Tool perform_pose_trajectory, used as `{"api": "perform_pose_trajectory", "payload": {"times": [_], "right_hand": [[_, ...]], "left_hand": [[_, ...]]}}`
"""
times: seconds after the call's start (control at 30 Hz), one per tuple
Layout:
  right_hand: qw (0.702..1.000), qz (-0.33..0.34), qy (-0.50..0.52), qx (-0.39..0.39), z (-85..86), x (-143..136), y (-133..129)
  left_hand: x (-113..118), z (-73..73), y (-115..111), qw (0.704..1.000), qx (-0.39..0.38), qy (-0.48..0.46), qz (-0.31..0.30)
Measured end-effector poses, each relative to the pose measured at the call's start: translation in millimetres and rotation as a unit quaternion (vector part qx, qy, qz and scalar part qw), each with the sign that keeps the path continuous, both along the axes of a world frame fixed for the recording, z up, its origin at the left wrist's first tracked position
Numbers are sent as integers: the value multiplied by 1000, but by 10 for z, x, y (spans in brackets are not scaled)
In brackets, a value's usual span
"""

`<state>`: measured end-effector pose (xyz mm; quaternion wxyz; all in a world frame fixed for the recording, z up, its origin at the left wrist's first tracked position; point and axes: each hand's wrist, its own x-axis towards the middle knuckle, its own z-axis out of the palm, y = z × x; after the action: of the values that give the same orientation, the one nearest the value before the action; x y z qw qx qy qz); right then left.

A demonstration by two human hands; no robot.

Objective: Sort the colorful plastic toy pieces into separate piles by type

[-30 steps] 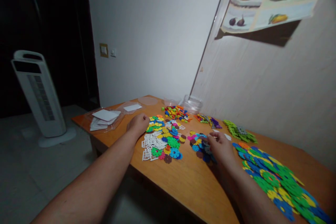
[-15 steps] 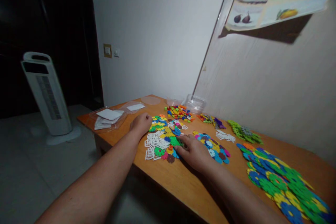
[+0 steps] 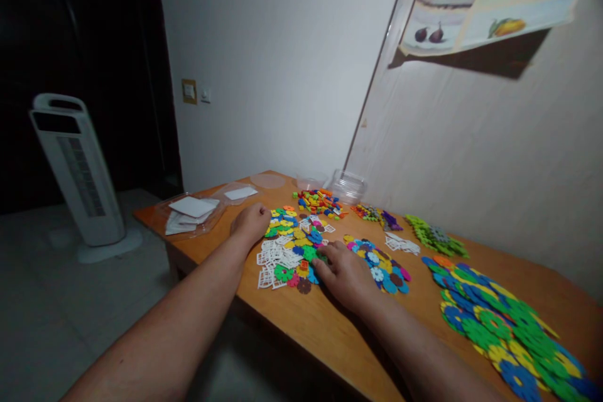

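Observation:
My left hand (image 3: 252, 225) is closed like a fist at the left edge of a group of yellow, blue and green flower-shaped plastic discs (image 3: 284, 222); whatever is inside it is hidden. My right hand (image 3: 347, 271) rests low over the pile, fingers bent, thumb and forefinger apart, at the green discs (image 3: 309, 253). Between the hands lie white lattice window pieces (image 3: 276, 254), with a small orange piece (image 3: 304, 266) and a brown disc (image 3: 304, 286) near the front. Right of my right hand's fingers is a group of mixed flower discs (image 3: 389, 275).
Large interlocking discs (image 3: 509, 326) cover the table's right side. Small colourful blocks (image 3: 318, 201), green spiky pieces (image 3: 428, 232) and clear plastic containers (image 3: 348, 185) line the back. White cards (image 3: 193, 207) lie on a clear tray at left. A tower fan (image 3: 78, 169) stands on the floor.
The whole view has shifted slightly, so everything appears a little farther left. Both hands keep nearly the same places and poses on the table.

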<state>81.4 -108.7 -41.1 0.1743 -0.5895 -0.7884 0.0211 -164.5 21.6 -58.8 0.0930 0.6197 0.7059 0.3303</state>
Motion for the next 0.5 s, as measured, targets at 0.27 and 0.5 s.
{"api": "perform_pose_trajectory", "payload": {"times": [0.27,0.5], "right_hand": [[1000,-17,11,-16,-35,-19,42],[999,9,33,8,-107,43,77]], "left_hand": [[-19,-53,25,998,47,-5,-33],[-12,-70,20,997,44,-4,-69]]}}
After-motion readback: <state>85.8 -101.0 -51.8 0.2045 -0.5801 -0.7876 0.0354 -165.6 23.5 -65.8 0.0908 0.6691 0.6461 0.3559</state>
